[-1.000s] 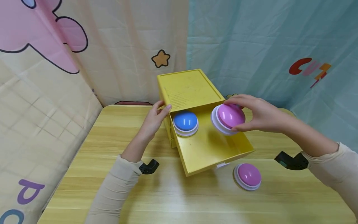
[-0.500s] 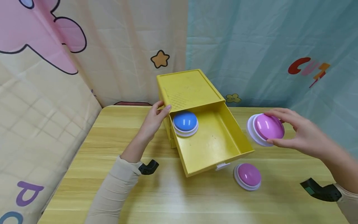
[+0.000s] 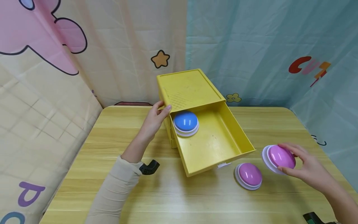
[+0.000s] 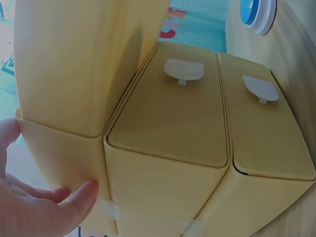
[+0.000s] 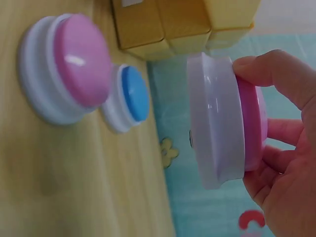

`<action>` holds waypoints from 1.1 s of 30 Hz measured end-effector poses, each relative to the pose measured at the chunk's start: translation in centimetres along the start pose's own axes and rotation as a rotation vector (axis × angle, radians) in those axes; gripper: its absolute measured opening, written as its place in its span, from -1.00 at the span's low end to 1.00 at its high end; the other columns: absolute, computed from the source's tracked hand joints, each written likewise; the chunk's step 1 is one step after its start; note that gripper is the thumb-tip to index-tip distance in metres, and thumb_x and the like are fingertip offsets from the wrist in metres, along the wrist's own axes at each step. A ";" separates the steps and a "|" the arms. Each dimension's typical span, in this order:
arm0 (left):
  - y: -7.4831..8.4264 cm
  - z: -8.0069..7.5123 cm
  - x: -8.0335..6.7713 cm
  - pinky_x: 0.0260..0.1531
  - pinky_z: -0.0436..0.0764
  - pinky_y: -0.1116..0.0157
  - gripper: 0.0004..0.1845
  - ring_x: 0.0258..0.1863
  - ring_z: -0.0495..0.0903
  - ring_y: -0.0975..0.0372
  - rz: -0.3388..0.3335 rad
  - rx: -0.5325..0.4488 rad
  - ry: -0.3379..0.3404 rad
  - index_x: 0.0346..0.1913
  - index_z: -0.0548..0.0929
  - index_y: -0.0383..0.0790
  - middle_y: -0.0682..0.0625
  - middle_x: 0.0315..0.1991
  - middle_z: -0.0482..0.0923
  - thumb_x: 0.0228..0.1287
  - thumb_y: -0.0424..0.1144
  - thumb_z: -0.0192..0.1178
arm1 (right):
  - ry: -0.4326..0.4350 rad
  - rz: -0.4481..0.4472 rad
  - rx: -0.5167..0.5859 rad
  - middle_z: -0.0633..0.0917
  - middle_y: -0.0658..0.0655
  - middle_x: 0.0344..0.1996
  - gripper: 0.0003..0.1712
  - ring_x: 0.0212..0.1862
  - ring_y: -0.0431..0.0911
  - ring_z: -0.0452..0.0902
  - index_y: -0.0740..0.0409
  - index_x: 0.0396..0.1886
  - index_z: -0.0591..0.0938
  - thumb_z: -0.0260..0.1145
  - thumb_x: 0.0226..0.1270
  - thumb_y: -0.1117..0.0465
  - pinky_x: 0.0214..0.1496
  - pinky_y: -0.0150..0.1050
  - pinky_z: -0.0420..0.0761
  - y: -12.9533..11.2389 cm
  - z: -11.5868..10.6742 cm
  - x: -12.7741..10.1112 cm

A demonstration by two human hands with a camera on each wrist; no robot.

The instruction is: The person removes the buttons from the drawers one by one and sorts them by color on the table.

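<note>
My right hand (image 3: 310, 169) pinches a pink push button (image 3: 282, 157) by its rim, tilted and raised off the table, right of the yellow drawer cabinet (image 3: 193, 87). In the right wrist view its white base (image 5: 217, 118) faces left. On the table beside it sits a second pink button (image 3: 250, 175). My left hand (image 3: 153, 119) holds the cabinet's upper left front corner; in the left wrist view its fingers (image 4: 81, 197) touch the side wall. The top drawer (image 3: 207, 152) is pulled out, with a blue button (image 3: 185, 122) inside at its left.
Another blue button (image 5: 134, 94) stands on the table, hidden under the drawer in the head view. Two lower drawers (image 4: 168, 108) are closed, with white handles (image 4: 183, 70). Printed curtains (image 3: 246, 46) enclose the wooden table (image 3: 112, 137) at the back and sides.
My right hand has carried the pink button out from over the drawer, to the right and then toward the front of the table. My left hand stays on the cabinet corner.
</note>
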State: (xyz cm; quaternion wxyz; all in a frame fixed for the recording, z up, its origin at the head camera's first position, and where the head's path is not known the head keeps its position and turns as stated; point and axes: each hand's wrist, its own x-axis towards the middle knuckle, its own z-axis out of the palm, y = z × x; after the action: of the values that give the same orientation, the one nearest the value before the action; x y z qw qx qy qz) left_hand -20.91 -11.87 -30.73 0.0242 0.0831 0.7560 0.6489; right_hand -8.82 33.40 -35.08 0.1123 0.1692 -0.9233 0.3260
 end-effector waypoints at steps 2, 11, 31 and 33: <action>0.0 0.0 0.0 0.12 0.25 0.13 -0.25 0.15 0.26 0.09 0.000 -0.002 0.002 0.35 0.04 -0.29 -0.13 0.28 0.10 0.27 0.07 0.02 | -0.005 0.018 0.000 0.34 -0.30 -0.03 -0.23 -0.15 -0.41 0.23 0.32 0.08 0.45 0.52 -0.27 0.42 -0.29 -0.64 0.31 1.1 0.4 -1.0; 0.0 0.0 -0.1 0.11 0.26 0.13 -0.28 0.14 0.27 0.10 0.002 -0.005 0.011 0.35 0.06 -0.30 -0.12 0.28 0.11 0.28 0.04 0.02 | -0.019 0.116 0.006 0.30 -0.35 -0.07 -0.27 -0.15 -0.50 0.18 0.40 0.04 0.41 0.49 -0.24 0.41 -0.31 -0.63 0.32 4.6 2.9 -4.1; 0.0 0.1 0.1 0.12 0.24 0.13 -0.25 0.14 0.28 0.10 -0.003 -0.003 0.018 0.35 0.05 -0.29 -0.10 0.30 0.09 0.26 0.07 0.04 | -0.113 0.184 -0.057 0.33 0.36 0.03 -0.15 0.03 0.13 0.20 0.38 0.15 0.28 0.49 -0.17 0.31 -0.14 -0.45 0.30 5.3 3.4 -4.5; 0.0 0.1 0.0 0.12 0.24 0.13 -0.25 0.14 0.28 0.11 -0.006 -0.001 0.020 0.35 0.06 -0.28 -0.09 0.30 0.10 0.26 0.07 0.04 | -0.110 0.179 -0.029 0.29 0.36 0.07 -0.13 0.08 0.14 0.14 0.36 0.22 0.22 0.45 -0.08 0.30 -0.07 -0.46 0.20 4.9 2.8 -3.9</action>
State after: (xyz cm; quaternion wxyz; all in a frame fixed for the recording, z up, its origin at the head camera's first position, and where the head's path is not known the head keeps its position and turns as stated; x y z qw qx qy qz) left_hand -20.89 -11.75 -30.77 0.0184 0.0743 0.7561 0.6500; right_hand -7.42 36.11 -41.25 0.0345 0.1022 -0.9441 0.3114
